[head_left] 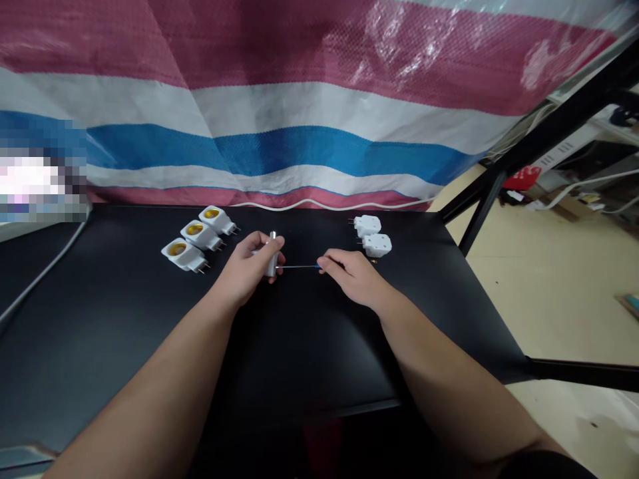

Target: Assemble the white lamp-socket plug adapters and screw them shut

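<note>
From the head camera, I see my left hand [253, 263] grasping a small white piece [271, 267], thumb over it and fingers curled beneath, above the black table [299, 346]. My right hand [352, 274] is closed around the handle of a thin screwdriver [298, 267]; only a bit of blue shows at my fingertips. Its shaft runs level across to the white piece, though I cannot tell exactly where the tip sits. Beyond my left hand, to the left, three white plug-in sockets [204, 234] with gold insides stand in a slanting row, pins pointing right. Just beyond my right hand lie two white plug bodies [377, 245], touching or nearly so, pins pointing left.
</note>
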`<state>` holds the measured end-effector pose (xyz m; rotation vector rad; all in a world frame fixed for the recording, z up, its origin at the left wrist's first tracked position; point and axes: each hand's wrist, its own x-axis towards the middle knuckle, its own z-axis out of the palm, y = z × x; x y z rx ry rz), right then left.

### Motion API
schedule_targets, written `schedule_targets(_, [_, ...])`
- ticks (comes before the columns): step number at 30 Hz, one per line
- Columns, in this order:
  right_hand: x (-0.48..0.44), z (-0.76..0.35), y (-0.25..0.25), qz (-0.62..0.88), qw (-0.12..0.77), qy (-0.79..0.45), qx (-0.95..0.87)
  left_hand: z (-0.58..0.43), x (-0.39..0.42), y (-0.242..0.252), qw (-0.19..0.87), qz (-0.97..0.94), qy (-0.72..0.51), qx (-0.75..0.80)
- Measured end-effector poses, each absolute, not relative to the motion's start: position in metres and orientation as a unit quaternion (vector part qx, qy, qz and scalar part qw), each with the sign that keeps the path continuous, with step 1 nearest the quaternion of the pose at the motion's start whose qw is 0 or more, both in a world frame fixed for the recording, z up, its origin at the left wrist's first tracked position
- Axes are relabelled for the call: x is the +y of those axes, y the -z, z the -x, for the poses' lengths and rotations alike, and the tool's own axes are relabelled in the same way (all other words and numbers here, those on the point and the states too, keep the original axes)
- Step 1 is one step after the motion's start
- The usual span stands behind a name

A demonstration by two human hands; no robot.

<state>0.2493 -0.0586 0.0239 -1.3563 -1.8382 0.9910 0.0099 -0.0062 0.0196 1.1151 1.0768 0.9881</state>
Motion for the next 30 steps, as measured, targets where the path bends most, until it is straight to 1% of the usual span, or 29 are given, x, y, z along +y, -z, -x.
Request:
schedule_targets(4, [-0.0614, -0.2504, -0.0241, 0.478, 0.338, -0.408, -0.7, -0.0098, -0.0053, -0.0188, 0.61, -0.472, -0.435, 0.465])
schedule_targets(8, [-0.0606, -0.2507, -0.0241, 0.49, 0.357, -0.381, -0.698, -0.0102, -0.0051, -0.0195, 0.616, -0.467, -0.437, 0.461])
schedule_targets(13, [-0.0575, -0.2491, -0.0246, 0.527, 0.32, -0.359, -0.701, -0.0104, -0.0066, -0.0192, 0.61, -0.475, -0.438, 0.458])
schedule_targets(18, [-0.0604, -0.2468, -0.0244, 0.504, 0.299, -0.376, -0.718, -0.0088, -0.0037, -0.017, 0.599, -0.472, -0.45, 0.465])
schedule_targets(23, [-0.0601, -0.2482, -0.0258, 0.494, 0.32, -0.397, -0.704, -0.0071, -0.0027, -0.0175, 0.56, -0.516, -0.455, 0.463])
schedule_targets(26, [-0.0569, -0.2507, -0.0267, 0.5, 0.313, -0.414, -0.693, -0.0075, -0.0057, -0.02, 0.528, -0.56, -0.46, 0.442])
schedule_targets(28, [-0.0545, -0.2522, -0.026, 0.511, 0.305, -0.411, -0.691, -0.0078, -0.0074, -0.0205, 0.513, -0.577, -0.477, 0.421])
schedule_targets(30, [-0.0524, -0.2528, -0.024, 0.515, 0.316, -0.4, -0.689, -0.0075, -0.0079, -0.0199, 0.495, -0.578, -0.505, 0.408])
